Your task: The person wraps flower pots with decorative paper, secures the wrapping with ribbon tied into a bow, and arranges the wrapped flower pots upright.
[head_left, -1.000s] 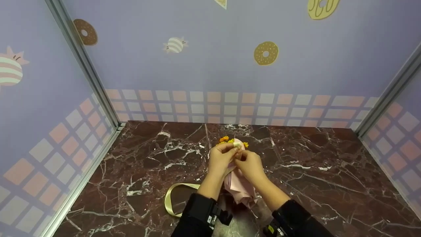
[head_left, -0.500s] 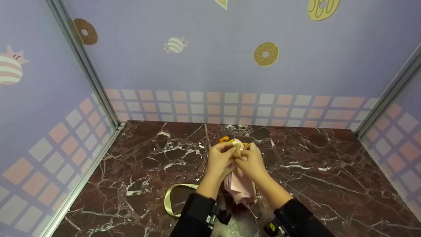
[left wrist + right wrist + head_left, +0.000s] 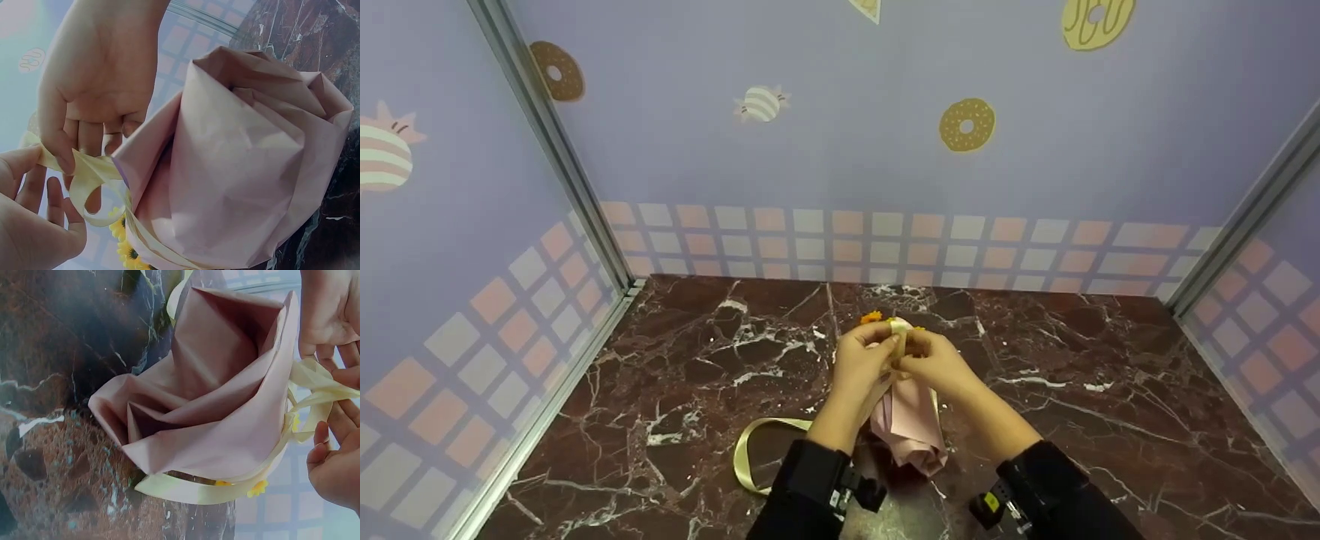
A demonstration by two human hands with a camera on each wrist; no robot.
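A flower bouquet in pink wrapping paper lies on the table, its folded paper end towards the person. Orange flowers peep out beyond the hands, and yellow flowers show in the left wrist view. Pale yellow ribbon runs round the bouquet and loops up between both hands. My left hand pinches the ribbon between thumb and fingers. From the right side, my right hand pinches the ribbon close to the left fingertips. The hands partly hide where the ribbon crosses.
A long ribbon loop lies on the dark red marble table, left of the bouquet and partly under the left forearm. Patterned panels stand at the back and both sides.
The right hand has shifted its fingers on the ribbon, and its wrist has swung outward to the right. A ribbon strand now shows between the hands; the left hand stays nearly still.
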